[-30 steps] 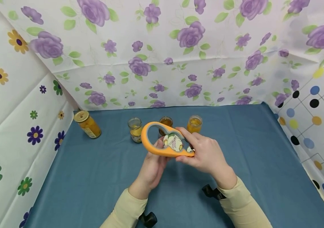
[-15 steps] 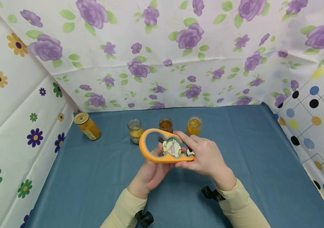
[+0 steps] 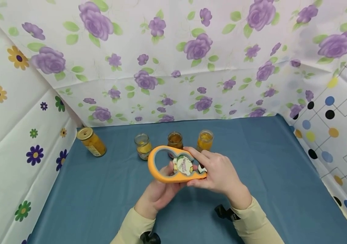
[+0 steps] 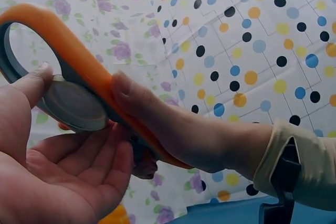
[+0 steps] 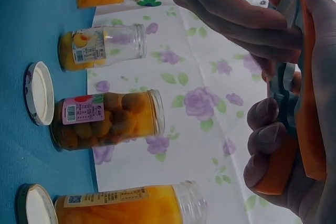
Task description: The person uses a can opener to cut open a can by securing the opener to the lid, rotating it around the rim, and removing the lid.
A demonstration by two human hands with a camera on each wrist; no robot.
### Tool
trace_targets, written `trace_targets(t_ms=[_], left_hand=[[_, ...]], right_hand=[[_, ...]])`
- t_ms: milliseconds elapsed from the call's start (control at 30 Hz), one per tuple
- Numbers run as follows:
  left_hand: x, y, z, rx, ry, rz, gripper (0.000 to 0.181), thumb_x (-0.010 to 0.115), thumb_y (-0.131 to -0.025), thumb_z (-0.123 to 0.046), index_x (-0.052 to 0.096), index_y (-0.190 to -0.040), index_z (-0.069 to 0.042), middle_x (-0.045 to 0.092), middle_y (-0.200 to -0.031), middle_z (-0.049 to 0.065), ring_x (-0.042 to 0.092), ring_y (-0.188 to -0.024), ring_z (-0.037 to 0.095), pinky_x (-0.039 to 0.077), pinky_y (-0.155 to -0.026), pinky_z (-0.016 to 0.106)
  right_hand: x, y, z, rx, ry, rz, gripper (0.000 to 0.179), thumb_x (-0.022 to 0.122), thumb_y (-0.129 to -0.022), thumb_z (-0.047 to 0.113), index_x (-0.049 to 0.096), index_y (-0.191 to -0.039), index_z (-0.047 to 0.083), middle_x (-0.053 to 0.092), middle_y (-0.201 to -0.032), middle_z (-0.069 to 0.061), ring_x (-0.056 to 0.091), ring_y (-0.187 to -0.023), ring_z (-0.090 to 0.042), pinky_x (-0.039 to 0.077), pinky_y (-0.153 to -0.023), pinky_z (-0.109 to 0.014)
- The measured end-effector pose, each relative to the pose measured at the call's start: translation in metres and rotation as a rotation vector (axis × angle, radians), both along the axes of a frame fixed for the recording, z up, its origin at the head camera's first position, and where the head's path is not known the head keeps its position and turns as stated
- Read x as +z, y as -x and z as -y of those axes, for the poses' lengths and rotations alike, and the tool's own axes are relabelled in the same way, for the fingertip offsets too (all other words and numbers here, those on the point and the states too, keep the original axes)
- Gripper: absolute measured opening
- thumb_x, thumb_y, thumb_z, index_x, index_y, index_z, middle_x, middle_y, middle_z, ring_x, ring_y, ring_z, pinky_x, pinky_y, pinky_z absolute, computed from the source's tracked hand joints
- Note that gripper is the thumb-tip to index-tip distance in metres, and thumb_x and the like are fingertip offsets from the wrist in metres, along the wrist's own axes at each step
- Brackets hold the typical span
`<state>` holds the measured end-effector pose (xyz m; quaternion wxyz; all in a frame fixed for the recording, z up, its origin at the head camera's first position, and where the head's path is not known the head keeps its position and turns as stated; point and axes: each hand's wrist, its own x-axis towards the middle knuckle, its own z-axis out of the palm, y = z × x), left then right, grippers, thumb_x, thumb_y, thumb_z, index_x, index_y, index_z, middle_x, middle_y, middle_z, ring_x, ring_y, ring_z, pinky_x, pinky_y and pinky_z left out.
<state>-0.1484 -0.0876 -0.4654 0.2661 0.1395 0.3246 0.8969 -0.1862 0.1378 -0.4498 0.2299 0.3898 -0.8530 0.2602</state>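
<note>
An orange jar opener with grey inner edges is held up over the table, and a patterned jar lid sits in its middle opening. My right hand grips the opener's narrow end, thumb on one side and fingers on the other. From below, my left hand pinches the lid, the thumb at its edge and the fingers underneath. In the left wrist view the lid's plain inner side faces that hand. Behind the opener stand an uncovered jar of yellow fruit, one with dark fruit and one with orange fruit.
A gold-lidded jar stands at the far left of the blue tablecloth. In the right wrist view, a loose lid lies beside the dark fruit jar, and another lid by the orange one. Patterned cloth walls surround the table.
The head view has tilted up slightly. Both hands, with the opener and lid, have come a little lower and nearer. Their hold looks the same.
</note>
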Motion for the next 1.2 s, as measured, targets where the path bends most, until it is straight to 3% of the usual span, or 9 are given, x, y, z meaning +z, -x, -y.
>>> trace_targets(t_ms=[100, 233, 400, 567, 767, 1033, 1200], left_hand=[[0.0, 0.0, 0.002, -0.008, 0.005, 0.019, 0.065, 0.059, -0.11, -0.049, 0.041, -0.156, -0.006, 0.066, -0.137, 0.009, 0.066, -0.125, 0.02, 0.053, -0.106, 0.033], [-0.001, 0.001, 0.004, -0.011, -0.003, 0.039, 0.066, 0.062, -0.108, -0.05, 0.042, -0.154, -0.006, 0.068, -0.133, 0.008, 0.068, -0.121, 0.019, 0.055, -0.101, 0.031], [-0.002, -0.001, 0.003, -0.017, 0.008, 0.047, 0.067, 0.063, -0.107, -0.052, 0.043, -0.152, -0.006, 0.069, -0.131, 0.006, 0.068, -0.121, 0.018, 0.055, -0.098, 0.031], [-0.001, -0.002, 0.002, 0.012, 0.053, 0.054, 0.06, 0.065, -0.106, -0.053, 0.048, -0.143, -0.009, 0.069, -0.125, 0.004, 0.069, -0.113, 0.015, 0.055, -0.093, 0.029], [-0.003, 0.001, 0.002, 0.051, 0.182, 0.008, 0.056, 0.067, -0.104, -0.055, 0.057, -0.136, -0.01, 0.065, -0.122, 0.002, 0.067, -0.108, 0.013, 0.054, -0.099, 0.03], [-0.005, 0.005, 0.01, 0.015, 0.31, -0.048, 0.041, 0.07, -0.102, -0.05, 0.076, -0.117, -0.012, 0.075, -0.108, 0.0, 0.068, -0.097, 0.01, 0.055, -0.086, 0.026], [-0.002, 0.007, 0.012, 0.004, 0.389, -0.088, 0.049, 0.07, -0.102, -0.051, 0.072, -0.123, -0.006, 0.075, -0.108, 0.003, 0.069, -0.095, 0.012, 0.055, -0.087, 0.027]], right_hand=[[0.0, -0.001, 0.001, 0.001, -0.01, 0.014, 0.099, 0.036, -0.091, 0.091, 0.051, -0.161, 0.022, 0.053, -0.078, 0.007, 0.037, -0.057, -0.004, 0.035, -0.05, -0.024], [0.003, -0.002, 0.001, 0.005, -0.044, 0.049, 0.101, 0.041, -0.088, 0.092, 0.048, -0.163, 0.025, 0.053, -0.079, 0.008, 0.038, -0.058, -0.003, 0.035, -0.051, -0.024], [0.008, -0.004, 0.001, 0.021, -0.094, 0.096, 0.104, 0.065, -0.083, 0.086, 0.045, -0.165, 0.025, 0.06, -0.085, 0.008, 0.046, -0.062, -0.003, 0.044, -0.055, -0.025], [0.011, -0.007, 0.0, 0.041, -0.113, 0.131, 0.104, 0.085, -0.082, 0.068, 0.042, -0.166, 0.024, 0.063, -0.089, 0.006, 0.051, -0.066, -0.004, 0.047, -0.059, -0.027], [0.011, -0.008, -0.004, 0.004, -0.127, 0.058, 0.087, 0.089, -0.087, 0.048, 0.05, -0.161, 0.025, 0.062, -0.083, 0.007, 0.047, -0.061, -0.004, 0.041, -0.055, -0.026], [0.007, -0.011, -0.009, 0.002, -0.067, 0.024, 0.08, 0.093, -0.082, 0.046, 0.061, -0.152, 0.025, 0.057, -0.077, 0.011, 0.044, -0.06, -0.002, 0.039, -0.052, -0.023], [0.006, -0.012, -0.012, -0.004, -0.044, 0.041, 0.078, 0.091, -0.084, 0.047, 0.06, -0.153, 0.027, 0.059, -0.08, 0.011, 0.045, -0.061, -0.001, 0.04, -0.053, -0.023]])
